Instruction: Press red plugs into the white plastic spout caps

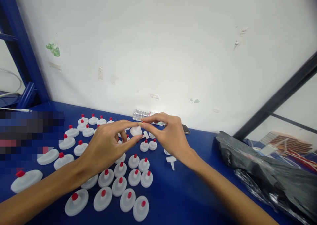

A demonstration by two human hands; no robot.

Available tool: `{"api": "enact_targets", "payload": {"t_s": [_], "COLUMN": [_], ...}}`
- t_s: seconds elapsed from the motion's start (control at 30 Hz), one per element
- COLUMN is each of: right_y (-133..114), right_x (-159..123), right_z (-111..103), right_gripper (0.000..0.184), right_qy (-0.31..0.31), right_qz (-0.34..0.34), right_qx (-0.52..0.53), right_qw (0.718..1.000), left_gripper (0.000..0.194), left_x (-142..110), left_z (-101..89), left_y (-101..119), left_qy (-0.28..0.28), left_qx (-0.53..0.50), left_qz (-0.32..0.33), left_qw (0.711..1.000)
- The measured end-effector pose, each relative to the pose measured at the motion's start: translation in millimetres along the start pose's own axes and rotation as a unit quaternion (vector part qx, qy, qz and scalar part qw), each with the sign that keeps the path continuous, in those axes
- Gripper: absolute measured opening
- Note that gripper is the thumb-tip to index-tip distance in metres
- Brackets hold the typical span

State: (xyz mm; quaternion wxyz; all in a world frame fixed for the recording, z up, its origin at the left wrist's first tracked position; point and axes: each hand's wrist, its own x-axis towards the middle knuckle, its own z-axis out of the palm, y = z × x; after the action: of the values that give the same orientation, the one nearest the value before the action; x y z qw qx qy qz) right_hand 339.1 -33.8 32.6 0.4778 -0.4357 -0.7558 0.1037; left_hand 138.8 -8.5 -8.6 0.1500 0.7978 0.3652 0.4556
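Note:
Over the blue table, my left hand (106, 142) pinches a white round plastic piece (136, 130) between thumb and fingers. My right hand (170, 132) meets it from the right, thumb and forefinger closed on a small red cap (143, 122) at the top of the piece; the fingertips cover most of the cap. Below and left of my hands stand many similar white round pieces with red caps, such as this capped piece (141, 209) at the front. A white T-shaped plastic part (171, 162) lies under my right wrist.
A silver blister pack (141, 114) lies against the white wall (173, 53), with a phone (186, 129) partly hidden behind my right hand. A black plastic bag (262, 168) covers the right side. Blue frame posts (29, 43) rise at left.

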Motion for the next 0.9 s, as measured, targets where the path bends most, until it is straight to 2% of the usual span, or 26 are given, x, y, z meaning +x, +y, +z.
{"api": "enact_targets", "payload": {"t_s": [0.13, 0.27, 0.43, 0.53, 0.63, 0.73, 0.8, 0.9], "right_y": [0, 1, -2, 2, 18, 47, 68, 95], "right_x": [0, -3, -3, 6, 18, 27, 29, 27], "right_z": [2, 11, 10, -6, -32, -61, -77, -89], "right_gripper": [0.009, 0.011, 0.013, 0.013, 0.015, 0.016, 0.011, 0.004], "right_qy": [-0.025, -0.004, 0.005, 0.016, 0.043, -0.009, -0.079, -0.141], "right_qz": [0.043, 0.05, 0.049, 0.054, 0.069, 0.098, 0.105, 0.123], "right_qx": [0.086, 0.124, 0.143, 0.121, 0.058, -0.049, -0.154, -0.168], "right_qw": [0.995, 0.991, 0.988, 0.991, 0.995, 0.994, 0.979, 0.968], "left_gripper": [0.035, 0.042, 0.054, 0.065, 0.057, 0.05, 0.049, 0.049], "left_x": [-1, -2, -2, -3, -3, -4, -3, -3], "left_z": [2.0, 2.0, -2.8, -5.4, -6.0, -5.1, -4.7, -5.1], "left_y": [1, 1, 4, 7, 11, 14, 13, 12], "left_qy": [0.022, 0.036, 0.016, -0.007, -0.018, -0.012, -0.015, -0.025], "left_qx": [-0.011, -0.011, -0.027, -0.048, -0.058, -0.059, -0.052, -0.041], "left_qz": [0.014, 0.019, -0.001, -0.008, -0.029, -0.045, -0.043, -0.033], "left_qw": [1.0, 0.999, 0.999, 0.999, 0.998, 0.997, 0.998, 0.998]}}
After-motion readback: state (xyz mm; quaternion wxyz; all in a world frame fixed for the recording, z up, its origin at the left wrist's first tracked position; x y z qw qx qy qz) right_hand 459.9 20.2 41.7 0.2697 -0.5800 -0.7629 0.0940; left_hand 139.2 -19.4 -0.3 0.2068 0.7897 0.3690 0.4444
